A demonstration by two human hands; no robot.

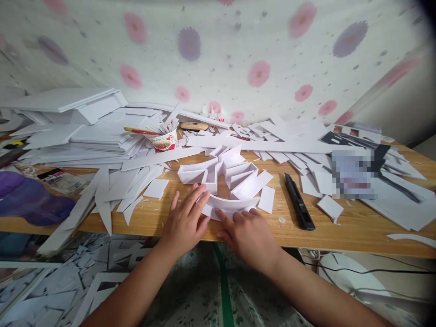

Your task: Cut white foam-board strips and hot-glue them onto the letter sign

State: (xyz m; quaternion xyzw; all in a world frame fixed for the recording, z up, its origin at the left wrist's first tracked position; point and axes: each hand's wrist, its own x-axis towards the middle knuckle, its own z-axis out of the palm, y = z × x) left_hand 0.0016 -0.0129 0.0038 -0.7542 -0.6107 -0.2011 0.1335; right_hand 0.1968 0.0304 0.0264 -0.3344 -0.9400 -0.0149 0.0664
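A curved white foam board piece (235, 206), with a thin upright strip along its arc, lies near the table's front edge. My left hand (185, 220) rests at its left end, fingers spread, fingertips touching the strip. On its near side, my right hand (250, 234) lays a stretched index finger on the flat part. The other fingers of that hand curl against the strip, their tips partly hidden. Just beyond stands a white foam board structure (218, 170) of thin-walled, open-topped channels. Small flat white pieces (266, 200) lie beside it.
A black utility knife (298, 202) lies at right. Stacked white boards (91, 136), a paper cup of strips (165, 141) and a purple bottle (30, 197) stand at left. A long white strip (272, 145) crosses behind; scraps and a blurred-out object (352, 175) lie right.
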